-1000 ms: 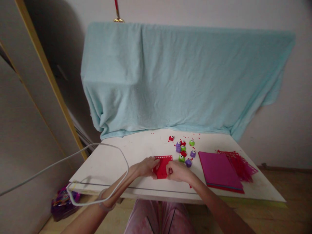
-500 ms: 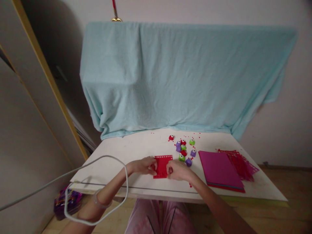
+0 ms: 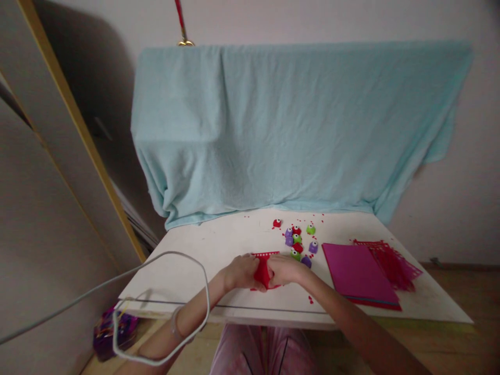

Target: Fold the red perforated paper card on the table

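A red sheet [image 3: 263, 266] with a row of punched holes along its far edge lies near the front of the white table. My left hand [image 3: 245, 272] grips its left side, fingers curled and partly hidden. On the right side, my right hand [image 3: 284, 270] pinches the same sheet. The sheet bulges up between the two hands, which almost meet. Just beyond my right hand sits a cluster of small one-eyed figures, among them a green one [image 3: 296, 255], a purple one [image 3: 306, 262] and a red one [image 3: 277, 223].
To the right lies a stack of magenta and red sheets [image 3: 357, 271], with punched red scraps [image 3: 392, 265] behind it. Tiny red dots are scattered on the white table [image 3: 211, 245]. A white cable [image 3: 160, 255] loops over my left forearm. A light-blue cloth [image 3: 292, 125] hangs behind.
My hands have come closer together, and the red sheet between them has gone from flat to bulging. The whole view has shifted slightly.
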`<action>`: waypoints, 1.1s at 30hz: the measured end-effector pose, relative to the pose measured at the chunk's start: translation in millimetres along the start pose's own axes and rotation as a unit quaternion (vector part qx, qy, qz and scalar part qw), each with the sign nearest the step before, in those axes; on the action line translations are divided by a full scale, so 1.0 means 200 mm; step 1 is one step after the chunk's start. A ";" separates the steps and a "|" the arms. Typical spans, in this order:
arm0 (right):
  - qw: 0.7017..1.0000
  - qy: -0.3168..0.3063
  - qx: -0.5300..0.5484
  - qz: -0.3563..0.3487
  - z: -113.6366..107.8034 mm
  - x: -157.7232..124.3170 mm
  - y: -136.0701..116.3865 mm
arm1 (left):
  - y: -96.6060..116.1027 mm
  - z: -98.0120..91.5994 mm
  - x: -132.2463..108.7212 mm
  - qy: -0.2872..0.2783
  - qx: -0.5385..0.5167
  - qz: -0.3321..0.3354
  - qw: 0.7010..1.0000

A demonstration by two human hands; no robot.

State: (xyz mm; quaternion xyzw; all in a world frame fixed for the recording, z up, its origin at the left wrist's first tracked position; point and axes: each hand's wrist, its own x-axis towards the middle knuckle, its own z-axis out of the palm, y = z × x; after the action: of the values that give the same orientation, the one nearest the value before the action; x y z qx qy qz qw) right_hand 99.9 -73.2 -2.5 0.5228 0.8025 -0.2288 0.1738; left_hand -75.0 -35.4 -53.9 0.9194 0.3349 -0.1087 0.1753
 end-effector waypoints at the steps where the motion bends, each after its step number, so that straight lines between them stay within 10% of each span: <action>1: 1.000 -0.020 -0.014 -0.015 -0.02 0.01 -0.01 | -0.01 0.00 0.01 -0.005 -0.001 -0.003 1.000; 15: 0.965 -0.243 0.087 0.037 0.01 0.15 0.17 | -0.01 -0.08 0.03 -0.063 0.006 0.019 0.998; 27: 0.973 -0.185 0.120 0.074 0.04 -0.04 0.18 | -0.12 -0.09 0.05 -0.099 -0.065 0.106 0.987; 33: 0.986 -0.003 0.101 0.133 0.05 -0.16 0.17 | -0.13 -0.10 0.05 -0.098 -0.073 0.119 0.985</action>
State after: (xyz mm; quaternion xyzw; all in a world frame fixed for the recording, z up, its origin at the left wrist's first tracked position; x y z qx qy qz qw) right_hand 143.6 -91.8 -1.1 0.6395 0.6977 -0.2853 0.1513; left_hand -81.9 -2.7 -44.9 0.9222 0.2115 -0.1522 0.2857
